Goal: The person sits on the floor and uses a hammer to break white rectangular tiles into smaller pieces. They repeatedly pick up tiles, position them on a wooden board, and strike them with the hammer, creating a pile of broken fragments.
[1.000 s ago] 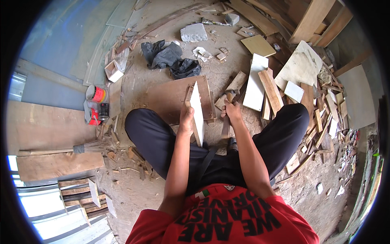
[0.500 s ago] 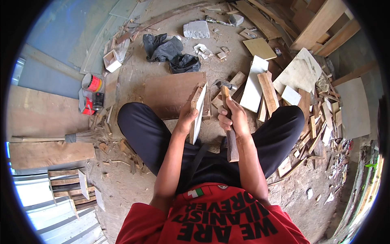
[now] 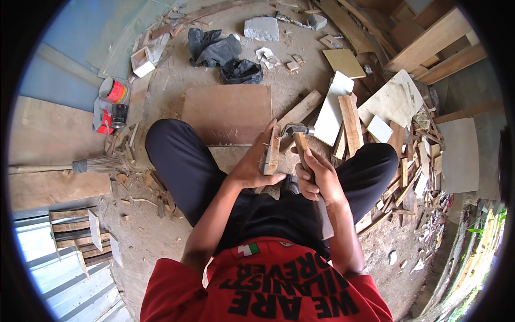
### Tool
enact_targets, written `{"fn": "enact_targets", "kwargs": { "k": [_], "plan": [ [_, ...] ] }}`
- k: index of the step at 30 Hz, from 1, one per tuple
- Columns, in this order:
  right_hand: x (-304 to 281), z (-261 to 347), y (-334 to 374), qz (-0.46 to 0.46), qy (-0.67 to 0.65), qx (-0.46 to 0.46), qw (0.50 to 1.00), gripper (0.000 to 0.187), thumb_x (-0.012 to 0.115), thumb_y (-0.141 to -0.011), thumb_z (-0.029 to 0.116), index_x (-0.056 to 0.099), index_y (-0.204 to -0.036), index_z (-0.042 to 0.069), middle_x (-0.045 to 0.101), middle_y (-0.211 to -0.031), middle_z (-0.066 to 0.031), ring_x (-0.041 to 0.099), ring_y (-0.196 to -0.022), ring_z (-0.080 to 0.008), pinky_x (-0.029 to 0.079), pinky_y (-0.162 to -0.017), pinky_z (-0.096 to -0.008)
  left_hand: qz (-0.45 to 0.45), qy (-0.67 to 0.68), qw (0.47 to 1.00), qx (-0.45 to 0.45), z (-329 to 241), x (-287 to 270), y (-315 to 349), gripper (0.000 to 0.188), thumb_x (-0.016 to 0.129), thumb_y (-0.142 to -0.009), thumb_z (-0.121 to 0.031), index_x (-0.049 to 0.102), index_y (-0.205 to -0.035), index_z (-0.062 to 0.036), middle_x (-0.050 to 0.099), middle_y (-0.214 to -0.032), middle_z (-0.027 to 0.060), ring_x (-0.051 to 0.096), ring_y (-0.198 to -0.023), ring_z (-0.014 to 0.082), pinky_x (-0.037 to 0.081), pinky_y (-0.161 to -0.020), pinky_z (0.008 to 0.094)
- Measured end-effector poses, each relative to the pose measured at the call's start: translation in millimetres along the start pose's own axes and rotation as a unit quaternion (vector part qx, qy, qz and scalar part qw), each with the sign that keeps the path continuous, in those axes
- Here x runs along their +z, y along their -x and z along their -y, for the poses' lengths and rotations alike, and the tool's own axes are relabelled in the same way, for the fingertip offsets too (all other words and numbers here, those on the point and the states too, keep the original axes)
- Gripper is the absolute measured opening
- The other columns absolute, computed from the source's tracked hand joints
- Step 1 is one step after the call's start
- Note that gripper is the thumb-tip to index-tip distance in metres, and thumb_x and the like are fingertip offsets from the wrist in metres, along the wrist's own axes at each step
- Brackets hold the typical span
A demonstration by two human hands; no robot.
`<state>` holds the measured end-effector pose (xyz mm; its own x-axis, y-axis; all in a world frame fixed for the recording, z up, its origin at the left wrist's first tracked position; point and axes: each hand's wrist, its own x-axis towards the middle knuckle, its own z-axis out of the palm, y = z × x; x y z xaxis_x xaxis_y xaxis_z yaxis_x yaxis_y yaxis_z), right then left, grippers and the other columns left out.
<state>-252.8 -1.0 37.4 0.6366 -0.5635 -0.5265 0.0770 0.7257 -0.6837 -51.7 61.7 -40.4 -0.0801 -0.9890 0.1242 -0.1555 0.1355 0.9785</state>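
Your right hand [image 3: 323, 181] was wrapped tight round a steel-headed claw hammer [image 3: 301, 144], beside the brown-edged wooden board [image 3: 272, 153] your left hand [image 3: 251, 167] held between spread thumb and fingers, apparently for steadiness, by the rectangular brown plywood sheet's [image 3: 228, 114] near-right corner.

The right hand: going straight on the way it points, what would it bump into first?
Beyond the steel-headed hammer it grips, the right hand would probably meet the long light-brown wooden plank; depth is unclear, so it might pass above.
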Motion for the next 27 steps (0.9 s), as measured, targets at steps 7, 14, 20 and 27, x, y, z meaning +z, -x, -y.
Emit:
{"fn": "enact_targets", "kwargs": {
  "k": [7,14,20,27],
  "plan": [
    [-17,33,26,0.079,0.138,0.036,0.987,0.035,0.042,-0.108,0.037,0.047,-0.125,0.007,0.036,-0.064,0.003,0.033,-0.039,-0.0046,0.028,-0.032,-0.0209,0.064,0.066,0.992,0.081,-2,-5,6,0.123,0.078,-0.063,-0.035,0.01,-0.159,-0.0001,0.017,-0.163,0.0216,0.018,-0.152,0.0323,0.015,-0.122,0.0432],
    [-43,68,65,0.125,0.264,0.119,0.949,0.037,0.04,-0.108,0.041,0.044,-0.122,0.007,0.038,-0.065,0.0014,0.033,-0.041,-0.0057,0.028,-0.033,-0.022,0.185,0.101,0.977,0.04,-24,7,17,0.127,0.08,-0.056,-0.023,0.01,-0.159,-0.0023,0.023,-0.161,0.0206,0.024,-0.149,0.0307,0.023,-0.12,0.0401],
    [-58,75,77,0.168,0.264,0.183,0.932,0.052,0.037,-0.106,0.049,0.038,-0.137,0.007,0.031,-0.064,0.0025,0.025,-0.041,-0.004,0.02,-0.036,-0.0211,0.277,0.001,0.96,0.041,-54,5,12,0.132,0.081,-0.054,-0.016,0.002,-0.159,-0.0052,0.02,-0.16,0.0212,0.025,-0.148,0.0351,0.028,-0.119,0.0418],
    [-65,82,85,0.18,0.282,0.227,0.915,0.047,0.034,-0.108,0.047,0.038,-0.135,0.01,0.029,-0.064,0.0045,0.024,-0.046,-0.0045,0.022,-0.038,-0.0219,0.302,-0.014,0.949,0.086,-51,13,14,0.135,0.083,-0.054,-0.019,-0.001,-0.159,-0.0046,0.019,-0.159,0.0217,0.023,-0.148,0.0369,0.026,-0.12,0.0446]
  ]
}}
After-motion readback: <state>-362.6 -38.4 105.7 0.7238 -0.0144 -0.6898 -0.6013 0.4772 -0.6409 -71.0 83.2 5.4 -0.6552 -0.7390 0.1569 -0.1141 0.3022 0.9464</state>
